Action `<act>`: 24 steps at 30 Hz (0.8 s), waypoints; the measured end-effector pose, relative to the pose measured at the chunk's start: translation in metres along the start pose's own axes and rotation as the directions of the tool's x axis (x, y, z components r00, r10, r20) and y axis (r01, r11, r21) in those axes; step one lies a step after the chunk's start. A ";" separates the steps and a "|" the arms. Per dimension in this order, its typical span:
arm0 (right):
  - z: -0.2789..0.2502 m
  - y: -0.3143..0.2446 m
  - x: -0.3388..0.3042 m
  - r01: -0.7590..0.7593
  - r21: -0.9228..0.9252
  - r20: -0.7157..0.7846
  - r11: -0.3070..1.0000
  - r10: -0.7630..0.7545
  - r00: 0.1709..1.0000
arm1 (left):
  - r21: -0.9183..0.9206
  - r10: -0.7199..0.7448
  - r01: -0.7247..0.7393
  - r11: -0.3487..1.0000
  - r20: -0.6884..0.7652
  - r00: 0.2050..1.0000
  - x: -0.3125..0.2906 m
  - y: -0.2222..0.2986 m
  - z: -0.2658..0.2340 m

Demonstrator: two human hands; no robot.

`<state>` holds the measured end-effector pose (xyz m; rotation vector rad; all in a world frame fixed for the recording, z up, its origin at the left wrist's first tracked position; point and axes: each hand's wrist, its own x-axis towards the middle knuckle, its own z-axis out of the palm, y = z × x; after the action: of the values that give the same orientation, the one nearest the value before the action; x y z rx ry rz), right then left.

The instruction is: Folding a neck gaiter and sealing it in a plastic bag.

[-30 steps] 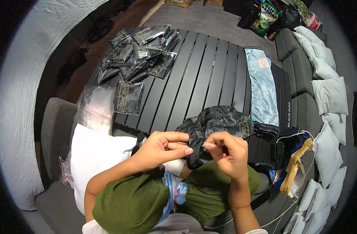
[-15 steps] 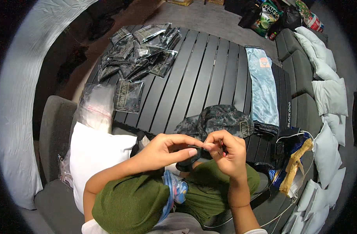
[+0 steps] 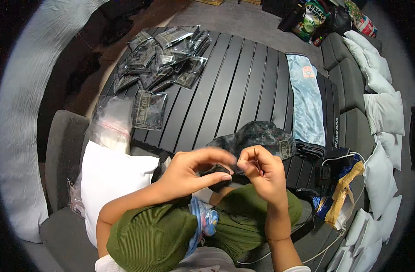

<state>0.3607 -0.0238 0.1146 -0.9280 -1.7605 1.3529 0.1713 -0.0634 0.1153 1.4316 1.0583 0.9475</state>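
My left hand has its thumb and fingers apart, its fingertips close to the right hand. My right hand is closed in a pinch, thumb against forefinger. A small, thin dark object with a reddish part shows among its fingers, too small to name. Just beyond both hands, a piece of dark camouflage cloth with a lettered patch lies crumpled on the near edge of the black slatted table. Part of that cloth is hidden behind my hands.
Clear-bagged camouflage pieces are heaped at the table's far left. Nearer are empty plastic bags. Light-blue satin cloth lies on the right. A white pillow sits by my left arm; a white cable runs on the right.
My left fingers have spread from a near pinch and drawn slightly away from the right hand. The right hand stays pinched, turned a little. The camouflage cloth hardly differs.
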 end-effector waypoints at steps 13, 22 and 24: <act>-0.029 0.010 -0.001 -0.080 0.228 0.154 0.970 0.045 0.987 | -0.058 0.111 -0.110 0.992 0.015 0.994 0.000 0.004 -0.006; -0.020 0.006 0.005 -0.110 -0.133 0.337 0.985 0.149 0.929 | -0.039 0.131 -0.131 0.991 -0.002 0.991 -0.001 0.000 -0.006; -0.020 0.006 0.005 -0.129 -0.118 0.335 0.984 0.162 0.928 | -0.088 0.110 -0.114 0.990 -0.049 0.993 -0.003 0.000 -0.005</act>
<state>0.3767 -0.0091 0.1129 -0.9313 -2.0663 1.6185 0.1657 -0.0647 0.1158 1.4126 0.9627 1.0982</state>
